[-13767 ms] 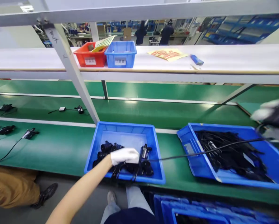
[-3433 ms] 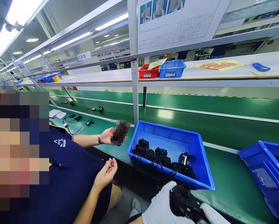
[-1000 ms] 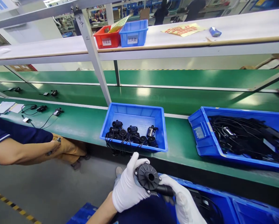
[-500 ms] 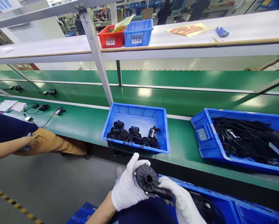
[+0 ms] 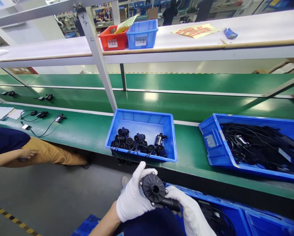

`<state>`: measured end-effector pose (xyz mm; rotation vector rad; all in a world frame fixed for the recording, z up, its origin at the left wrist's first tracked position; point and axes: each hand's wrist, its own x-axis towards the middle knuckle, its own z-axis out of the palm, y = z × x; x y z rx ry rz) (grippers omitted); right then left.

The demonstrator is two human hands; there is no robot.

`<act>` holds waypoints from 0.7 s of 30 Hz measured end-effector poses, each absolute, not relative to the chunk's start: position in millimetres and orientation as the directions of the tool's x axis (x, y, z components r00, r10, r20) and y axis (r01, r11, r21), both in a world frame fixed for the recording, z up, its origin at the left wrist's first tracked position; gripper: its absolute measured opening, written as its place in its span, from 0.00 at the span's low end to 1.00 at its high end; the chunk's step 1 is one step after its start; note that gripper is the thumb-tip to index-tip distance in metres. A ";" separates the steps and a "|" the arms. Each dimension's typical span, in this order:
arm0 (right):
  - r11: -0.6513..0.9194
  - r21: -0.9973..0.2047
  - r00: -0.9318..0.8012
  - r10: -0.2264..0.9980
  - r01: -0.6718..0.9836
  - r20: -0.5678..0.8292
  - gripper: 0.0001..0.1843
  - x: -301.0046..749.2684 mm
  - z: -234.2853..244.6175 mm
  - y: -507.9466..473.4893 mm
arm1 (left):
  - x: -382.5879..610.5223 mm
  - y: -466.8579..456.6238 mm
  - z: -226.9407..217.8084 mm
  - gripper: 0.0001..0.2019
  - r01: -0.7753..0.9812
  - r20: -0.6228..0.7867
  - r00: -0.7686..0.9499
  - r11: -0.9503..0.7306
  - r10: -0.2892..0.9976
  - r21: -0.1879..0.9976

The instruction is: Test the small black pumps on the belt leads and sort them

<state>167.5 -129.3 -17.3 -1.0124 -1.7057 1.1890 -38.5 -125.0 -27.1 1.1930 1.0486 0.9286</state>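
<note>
A black water pump (image 5: 154, 188) with a round ribbed face, a central port and a side outlet tube is held in front of my body. My left hand (image 5: 133, 198), in a white glove, grips its body from the left, thumb pointing up. Also gloved, my right hand (image 5: 188, 208) closes on the pump's right side by the outlet tube; some of its fingers are hidden. Just beyond my hands, a blue bin (image 5: 147, 114) on the green bench holds several similar small black pumps (image 5: 138, 137), their cables hanging over its front edge.
At right stands a blue bin (image 5: 209, 141) of black cables. More blue crates (image 5: 267, 219) sit below the bench edge. The shelf above carries a red box (image 5: 112, 44), a blue box (image 5: 142, 34) and a sticker sheet (image 5: 196, 31). A co-worker (image 5: 9, 141) stands at left.
The view has shifted slightly, so the bench and bins appear a little further left. Both hands keep the same hold on the pump. The co-worker's hand has lowered slightly.
</note>
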 end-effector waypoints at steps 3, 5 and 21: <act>0.226 -0.959 -0.355 0.922 0.170 0.154 0.36 167.8 -18.9 -129.5 | -37.7 -123.9 -25.9 0.59 -0.022 -0.152 0.261 0.163 0.953 0.986; 0.201 -0.965 -0.363 0.923 0.167 0.129 0.38 167.8 -19.6 -129.7 | -37.4 -123.3 -23.9 0.60 -0.018 -0.166 0.253 0.176 0.953 0.984; -0.075 -0.979 -0.316 0.940 0.187 -0.132 0.37 176.3 -30.7 -136.5 | -33.6 -120.9 -22.0 0.51 -0.338 -0.371 0.213 0.425 0.904 0.840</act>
